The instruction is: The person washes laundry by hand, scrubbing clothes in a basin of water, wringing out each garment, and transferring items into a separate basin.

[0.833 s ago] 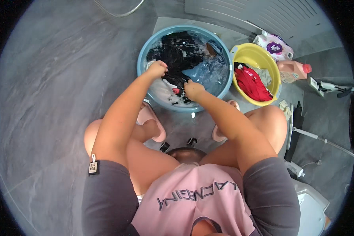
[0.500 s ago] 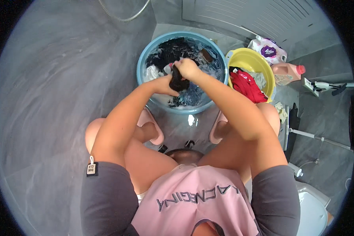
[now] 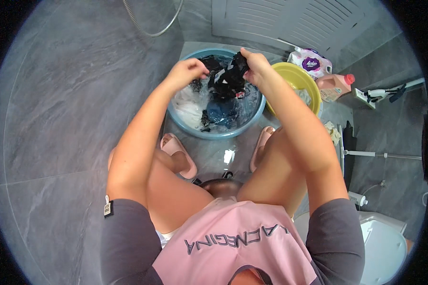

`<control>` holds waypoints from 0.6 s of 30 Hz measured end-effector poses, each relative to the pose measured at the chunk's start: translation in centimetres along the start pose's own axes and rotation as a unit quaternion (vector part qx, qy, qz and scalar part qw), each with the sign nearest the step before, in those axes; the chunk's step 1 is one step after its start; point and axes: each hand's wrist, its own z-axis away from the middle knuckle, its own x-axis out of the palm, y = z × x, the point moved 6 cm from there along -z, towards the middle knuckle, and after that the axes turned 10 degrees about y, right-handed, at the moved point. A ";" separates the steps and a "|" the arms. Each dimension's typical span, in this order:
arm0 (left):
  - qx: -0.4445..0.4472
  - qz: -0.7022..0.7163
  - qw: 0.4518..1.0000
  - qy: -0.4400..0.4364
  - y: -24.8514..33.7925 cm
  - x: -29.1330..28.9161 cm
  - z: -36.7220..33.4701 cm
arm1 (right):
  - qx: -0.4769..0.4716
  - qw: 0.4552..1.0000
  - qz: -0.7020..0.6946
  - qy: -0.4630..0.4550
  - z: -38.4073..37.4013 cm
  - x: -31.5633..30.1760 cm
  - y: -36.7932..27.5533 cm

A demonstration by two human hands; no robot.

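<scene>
Black wet fabric garment is gripped by the right hand over the round blue plastic basin, apparently only partly lifted out; at left, the left hand curls its fingers, hold unclear. Nearer, white cloth and dark blue cloth lie soaking, unlifted.
</scene>
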 end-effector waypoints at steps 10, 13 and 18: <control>0.053 -0.118 0.990 0.061 0.2 3.3 -1.1 | 0.025 0.993 0.028 -0.112 1.9 0.9 -0.3; 0.077 -0.193 0.974 0.086 0.5 2.2 -1.7 | -0.076 0.975 0.185 -0.101 1.7 0.9 -0.2; 0.032 -0.153 0.975 0.160 1.9 1.6 -1.5 | -0.203 0.886 0.375 -0.181 1.2 2.6 1.5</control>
